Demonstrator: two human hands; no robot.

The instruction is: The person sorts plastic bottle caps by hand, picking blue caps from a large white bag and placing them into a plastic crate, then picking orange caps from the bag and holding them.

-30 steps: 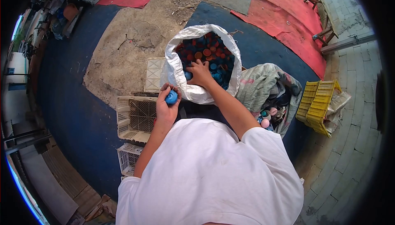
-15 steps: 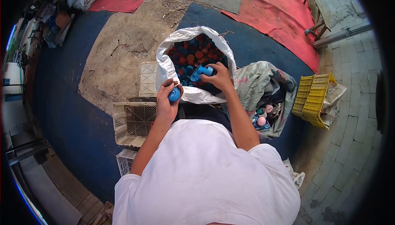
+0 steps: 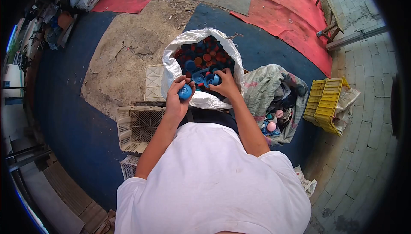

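Note:
A white woven sack [image 3: 171, 58] stands with its mouth rolled wide, holding many red and blue plastic caps [image 3: 206, 57]. At the near left rim, my left hand [image 3: 174, 97] is closed round a blue plastic cap [image 3: 185, 92], its round face turned up. My right hand [image 3: 227, 83] reaches over the sack's mouth from the right, its fingers closed on another blue plastic cap [image 3: 209, 80]. More blue caps lie right beside those fingertips, among them one with its hollow side up [image 3: 198, 78].
To the right, a grey-green woven sack [image 3: 261, 84] holds mixed items, including a pink ball-like piece [image 3: 271, 126]. Beyond it are yellow crates [image 3: 325, 101]. Cream plastic crates [image 3: 141, 127] sit on the left. Blue matting [image 3: 72, 105] and red matting [image 3: 291, 16] cover the ground.
My right hand has moved slightly down and left, and the blue caps at its fingers now show their round faces. My left hand has shifted a little right and up with its cap.

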